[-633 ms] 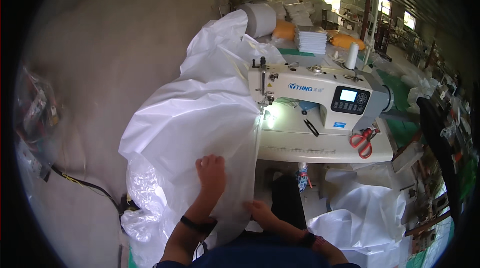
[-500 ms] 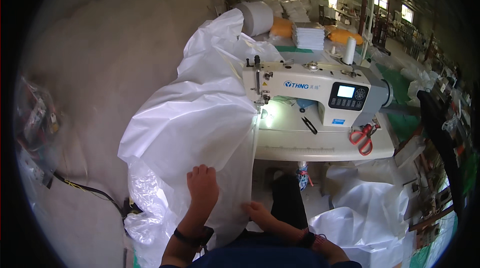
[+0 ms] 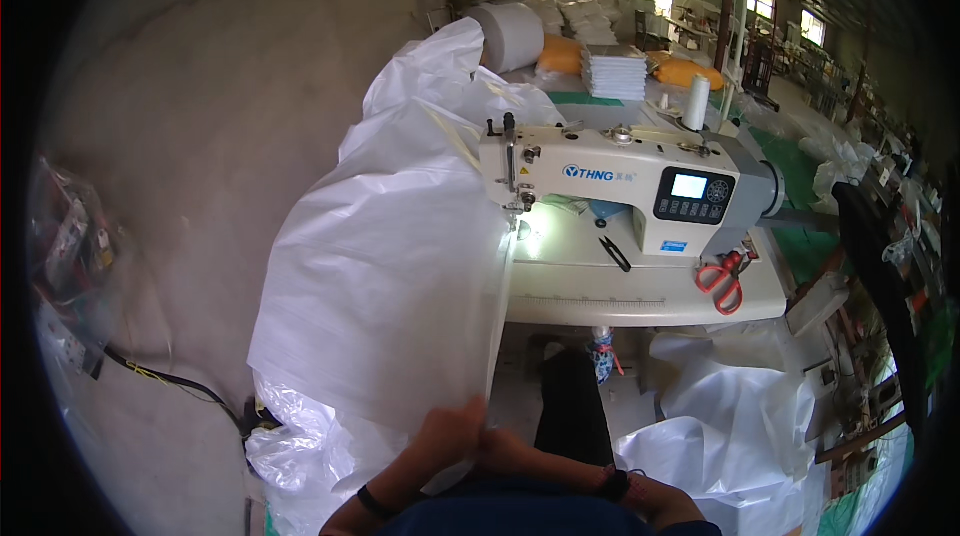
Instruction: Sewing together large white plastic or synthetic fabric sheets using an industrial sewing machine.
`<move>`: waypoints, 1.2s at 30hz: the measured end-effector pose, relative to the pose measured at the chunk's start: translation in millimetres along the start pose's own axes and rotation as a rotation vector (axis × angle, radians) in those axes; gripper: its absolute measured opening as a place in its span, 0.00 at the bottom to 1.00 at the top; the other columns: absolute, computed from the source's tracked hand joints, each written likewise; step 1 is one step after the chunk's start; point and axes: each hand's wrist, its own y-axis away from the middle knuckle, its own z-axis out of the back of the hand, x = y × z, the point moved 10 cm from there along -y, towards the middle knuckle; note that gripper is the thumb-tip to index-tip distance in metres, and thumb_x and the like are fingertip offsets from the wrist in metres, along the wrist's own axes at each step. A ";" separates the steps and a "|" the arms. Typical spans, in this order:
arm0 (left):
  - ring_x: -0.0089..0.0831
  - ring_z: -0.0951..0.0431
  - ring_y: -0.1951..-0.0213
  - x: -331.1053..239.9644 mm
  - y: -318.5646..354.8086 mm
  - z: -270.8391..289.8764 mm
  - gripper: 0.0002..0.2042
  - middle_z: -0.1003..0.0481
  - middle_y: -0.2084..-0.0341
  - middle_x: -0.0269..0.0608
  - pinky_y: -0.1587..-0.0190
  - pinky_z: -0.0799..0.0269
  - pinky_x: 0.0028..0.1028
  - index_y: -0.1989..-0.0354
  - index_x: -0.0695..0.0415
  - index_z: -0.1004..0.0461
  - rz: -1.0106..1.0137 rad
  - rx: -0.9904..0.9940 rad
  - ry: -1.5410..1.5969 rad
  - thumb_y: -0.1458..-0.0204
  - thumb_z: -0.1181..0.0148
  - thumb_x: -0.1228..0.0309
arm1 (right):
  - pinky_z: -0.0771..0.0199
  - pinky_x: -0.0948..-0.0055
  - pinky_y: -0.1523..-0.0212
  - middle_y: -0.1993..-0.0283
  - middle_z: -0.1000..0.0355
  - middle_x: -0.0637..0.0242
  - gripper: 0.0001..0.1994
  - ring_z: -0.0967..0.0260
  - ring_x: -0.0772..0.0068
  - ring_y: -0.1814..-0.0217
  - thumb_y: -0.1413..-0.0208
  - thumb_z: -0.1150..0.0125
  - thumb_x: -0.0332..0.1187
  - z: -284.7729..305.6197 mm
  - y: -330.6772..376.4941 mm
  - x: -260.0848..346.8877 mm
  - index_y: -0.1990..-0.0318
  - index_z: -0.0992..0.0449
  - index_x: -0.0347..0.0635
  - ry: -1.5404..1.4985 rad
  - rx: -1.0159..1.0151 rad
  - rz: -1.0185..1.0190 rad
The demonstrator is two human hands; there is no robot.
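A large white plastic sheet (image 3: 390,266) runs from behind the sewing machine (image 3: 590,171) down to my lap. Its right edge passes under the needle area, where a lamp shines. At the near part of that edge, my left hand (image 3: 450,433) is closed on the sheet. My right hand (image 3: 503,451) meets it there, its fingers closed at the same edge and partly hidden behind the left hand. Crinkled clear film (image 3: 300,436) hangs below the sheet on the left.
Black thread snips (image 3: 615,253) and red-handled scissors (image 3: 720,284) lie on the machine bed. A white thread cone (image 3: 697,102) stands behind. Folded white stacks (image 3: 614,71) and a large roll (image 3: 512,36) sit farther back. More white sheeting (image 3: 725,406) hangs at lower right.
My left hand has moved from the middle of the sheet right and toward me, joining the right hand at the edge. The sheet's left side looks smoother and its folds have shifted.
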 end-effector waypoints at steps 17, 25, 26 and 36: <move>0.46 0.27 0.66 39.1 46.8 -31.2 0.04 0.29 0.73 0.46 0.64 0.30 0.41 0.70 0.58 0.30 0.138 -0.213 0.103 0.53 0.51 0.74 | 0.26 0.69 0.71 0.78 0.27 0.58 0.12 0.26 0.65 0.78 0.47 0.51 0.37 251.0 -121.0 -28.0 0.66 0.27 0.37 0.548 -0.589 -0.120; 0.36 0.27 0.63 -21.9 21.0 25.7 0.08 0.28 0.71 0.38 0.68 0.27 0.37 0.65 0.54 0.27 -0.092 0.221 0.047 0.53 0.49 0.73 | 0.26 0.67 0.71 0.70 0.24 0.59 0.12 0.24 0.61 0.68 0.53 0.46 0.37 277.0 -195.7 -29.8 0.64 0.25 0.40 0.955 -0.628 -0.333; 0.36 0.27 0.63 -26.2 24.5 30.1 0.08 0.28 0.71 0.37 0.69 0.27 0.37 0.65 0.54 0.27 -0.151 0.145 0.076 0.54 0.48 0.72 | 0.26 0.67 0.73 0.70 0.24 0.61 0.12 0.24 0.62 0.67 0.54 0.45 0.36 264.5 -206.1 -32.0 0.63 0.24 0.42 1.087 -0.515 -0.372; 0.36 0.29 0.71 -3.1 25.4 43.5 0.01 0.32 0.76 0.40 0.75 0.32 0.33 0.74 0.55 0.32 -0.129 -0.159 0.174 0.55 0.48 0.75 | 0.26 0.71 0.77 0.74 0.24 0.60 0.21 0.23 0.67 0.72 0.52 0.47 0.30 201.5 -166.7 -15.0 0.53 0.31 0.23 1.293 -0.607 -0.380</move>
